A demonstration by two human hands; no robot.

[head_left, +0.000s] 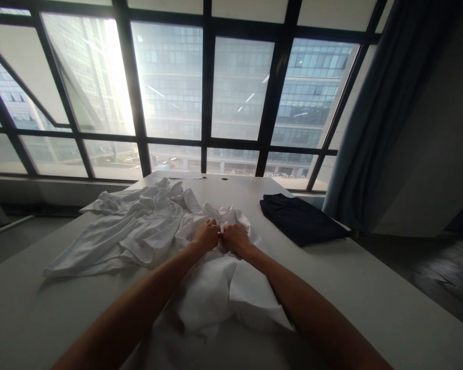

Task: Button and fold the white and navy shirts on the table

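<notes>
White cloth (206, 298), pinched by my left hand (207, 234) and right hand (235, 238), lay unfolded mid-frame; navy garment (301, 220), frame right, looked folded; rumpled shirt (139, 228), frame left, didn't.

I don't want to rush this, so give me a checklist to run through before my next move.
1. Left hand closed on the bunched white cloth garment: ok.
2. Right hand closed on it, beside the left: ok.
3. Garment lying smooth: not ok, creased.
4. Garment separate from the crumpled white fabric heap on the left: cannot tell, they meet or overlap.
5. Folded dark navy fabric bundle apart from both hands: ok, it lies to the right.
</notes>
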